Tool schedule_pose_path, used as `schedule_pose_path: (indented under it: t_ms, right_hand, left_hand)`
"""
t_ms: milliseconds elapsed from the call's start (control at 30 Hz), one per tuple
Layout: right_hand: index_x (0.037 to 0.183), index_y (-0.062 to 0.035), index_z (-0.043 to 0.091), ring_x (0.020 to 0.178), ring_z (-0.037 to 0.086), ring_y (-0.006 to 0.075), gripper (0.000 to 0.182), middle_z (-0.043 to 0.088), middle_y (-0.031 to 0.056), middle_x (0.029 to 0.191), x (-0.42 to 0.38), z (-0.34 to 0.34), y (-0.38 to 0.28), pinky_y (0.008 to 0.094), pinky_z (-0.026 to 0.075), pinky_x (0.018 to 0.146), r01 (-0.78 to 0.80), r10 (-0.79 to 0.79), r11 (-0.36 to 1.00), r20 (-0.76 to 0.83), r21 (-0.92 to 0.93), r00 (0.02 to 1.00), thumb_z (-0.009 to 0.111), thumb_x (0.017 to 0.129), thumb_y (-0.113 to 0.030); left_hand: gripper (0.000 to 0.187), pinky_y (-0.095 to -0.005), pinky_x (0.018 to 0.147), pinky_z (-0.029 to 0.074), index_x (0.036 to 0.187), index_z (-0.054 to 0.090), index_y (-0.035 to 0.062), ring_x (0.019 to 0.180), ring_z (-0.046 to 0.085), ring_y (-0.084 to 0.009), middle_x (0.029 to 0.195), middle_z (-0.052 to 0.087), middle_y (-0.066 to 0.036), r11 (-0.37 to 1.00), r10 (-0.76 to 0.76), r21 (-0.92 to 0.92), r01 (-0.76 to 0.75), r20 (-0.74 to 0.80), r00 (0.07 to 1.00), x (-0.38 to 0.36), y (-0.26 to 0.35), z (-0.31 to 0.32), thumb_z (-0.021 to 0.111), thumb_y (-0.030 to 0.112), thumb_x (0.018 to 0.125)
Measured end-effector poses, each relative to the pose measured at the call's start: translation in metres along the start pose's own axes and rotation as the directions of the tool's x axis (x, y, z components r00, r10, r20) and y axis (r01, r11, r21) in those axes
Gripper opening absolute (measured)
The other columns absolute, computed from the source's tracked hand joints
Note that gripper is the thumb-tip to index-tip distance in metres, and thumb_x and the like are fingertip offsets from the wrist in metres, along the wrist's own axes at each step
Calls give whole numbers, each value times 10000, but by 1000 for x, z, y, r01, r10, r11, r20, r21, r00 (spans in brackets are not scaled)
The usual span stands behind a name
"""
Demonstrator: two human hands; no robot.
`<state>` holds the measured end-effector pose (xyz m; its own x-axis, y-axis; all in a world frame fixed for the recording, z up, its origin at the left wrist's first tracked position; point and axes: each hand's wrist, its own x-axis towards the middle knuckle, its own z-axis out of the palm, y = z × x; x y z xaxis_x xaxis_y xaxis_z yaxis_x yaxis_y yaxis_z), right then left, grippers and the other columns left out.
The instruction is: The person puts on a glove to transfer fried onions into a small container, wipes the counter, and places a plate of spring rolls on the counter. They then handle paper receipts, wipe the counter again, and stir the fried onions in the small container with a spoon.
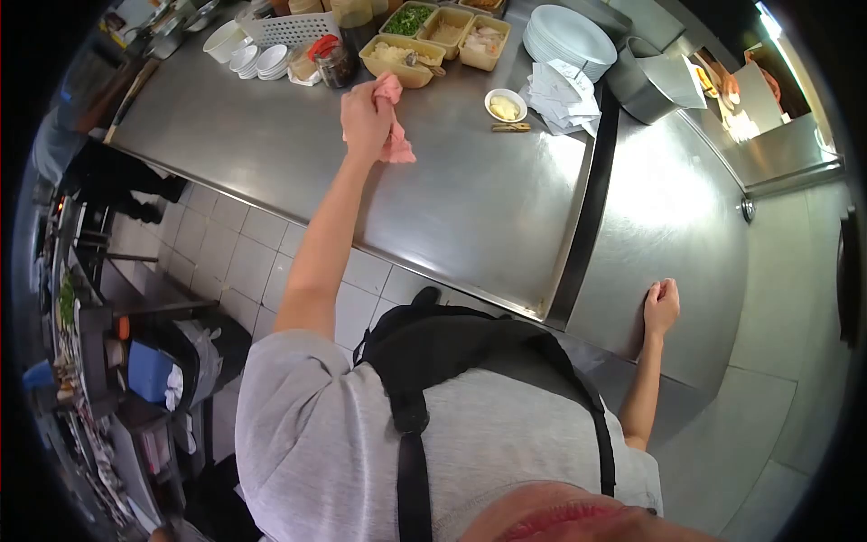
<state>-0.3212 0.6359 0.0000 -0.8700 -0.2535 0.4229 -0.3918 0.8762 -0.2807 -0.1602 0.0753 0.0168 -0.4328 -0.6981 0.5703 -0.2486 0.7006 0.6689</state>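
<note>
My left hand [363, 122] is closed on a crumpled pink cloth [397, 135], held at the steel counter [470, 208] just in front of the food tubs. Part of the cloth hangs out on the right side of the fingers. Nearest to it are a tub of pale chopped food with a spoon [397, 59] and a dark jar with a red lid [333, 61]. Away to the right, my right hand [662, 305] rests as a fist on the lower steel surface [650, 217]. Nothing shows in its fingers.
Along the back stand a tub of chopped greens [406, 20], small white dishes [258, 61] and stacked plates [569, 41]. Paper slips [562, 98] lie by a small bowl [505, 106] and a clothespin-like clip [511, 127]. Another person [99, 163] stands at far left.
</note>
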Motion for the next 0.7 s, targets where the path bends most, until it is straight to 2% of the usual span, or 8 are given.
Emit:
schedule_pose_path:
  t_ms: [67, 233, 300, 333, 400, 533, 633, 700]
  right_hand:
    - [744, -73, 465, 643, 507, 242, 117, 495, 61, 662, -3, 5, -9, 372, 406, 595, -29, 28, 998, -18, -50, 999, 536, 796, -150]
    - [758, -77, 475, 663, 528, 248, 114, 519, 60, 680, -10, 7, -22, 383, 419, 608, -125, 120, 987, -53, -98, 991, 545, 784, -163]
    - [765, -79, 477, 664, 529, 252, 116, 522, 62, 678, -11, 7, -25, 384, 418, 605, -127, 119, 985, -68, -120, 991, 548, 782, -168]
    - [765, -79, 477, 664, 529, 252, 116, 522, 62, 678, -12, 7, -23, 384, 418, 605, -125, 117, 985, -73, -120, 991, 548, 782, -168]
    - [771, -79, 483, 667, 533, 256, 112, 530, 66, 685, -11, 10, -20, 382, 421, 609, -118, 110, 987, -77, -111, 991, 548, 783, -169]
    - [771, -74, 488, 675, 539, 257, 116, 540, 68, 700, -10, 9, -21, 381, 423, 613, -97, 87, 986, -73, -138, 993, 550, 782, -172]
    - [781, -68, 515, 694, 554, 259, 104, 556, 81, 729, -8, 5, -29, 379, 433, 627, -192, 189, 976, -37, -103, 981, 555, 780, -164]
    - [795, -61, 557, 700, 564, 261, 87, 573, 98, 757, -6, 11, -40, 377, 442, 635, -139, 139, 990, -104, 6, 985, 563, 774, -145]
  left_hand:
    - [210, -399, 779, 426, 916, 665, 117, 902, 510, -332, 902, 618, -115, 990, -139, 42, 133, 255, 957, 26, -12, 12, 563, 195, 750]
    - [277, -364, 768, 451, 925, 667, 135, 898, 563, -267, 945, 624, -111, 868, 197, 444, -222, 102, 975, 4, -14, 40, 618, 247, 676]
    - [309, -339, 787, 450, 954, 654, 133, 908, 568, -254, 957, 626, -99, 963, 212, 47, -266, 477, 853, 8, -20, 39, 619, 204, 655]
    - [309, -339, 787, 450, 954, 654, 133, 908, 568, -254, 957, 626, -99, 963, 214, 46, -267, 472, 855, 8, -16, 31, 619, 204, 655]
    - [352, -325, 802, 443, 991, 636, 134, 920, 571, -247, 939, 627, -97, 965, 138, -258, 42, 636, 759, 13, 0, 11, 615, 171, 641]
    - [386, -326, 794, 448, 1034, 617, 115, 932, 572, -248, 939, 622, -104, 957, 163, -290, 15, 580, 798, 3, 17, 7, 625, 181, 654]
    - [384, -346, 790, 456, 1044, 604, 87, 923, 569, -271, 957, 610, -135, 897, 412, -387, -215, 553, 724, -2, 24, 3, 640, 195, 677]
    - [386, -379, 803, 457, 1041, 585, 60, 927, 560, -316, 976, 593, -172, 962, 224, 67, -264, 359, 906, 24, 19, -2, 657, 225, 699]
